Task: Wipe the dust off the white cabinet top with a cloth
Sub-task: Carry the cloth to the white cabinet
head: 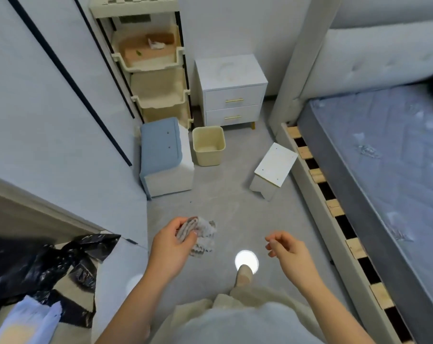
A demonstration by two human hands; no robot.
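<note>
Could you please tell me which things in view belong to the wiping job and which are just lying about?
For the job: cloth, left hand gripping it, white cabinet.

Lying about: bin, stool, blue seat, rack, bed, black bag.

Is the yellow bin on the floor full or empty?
Empty. The bin stands upright and its bare bottom shows, with nothing inside.

The left hand [172,240] grips a cloth [200,235] above the floor [222,202], the right hand [286,249] hangs loose, far from the cabinet [231,90] by the wall.
</note>
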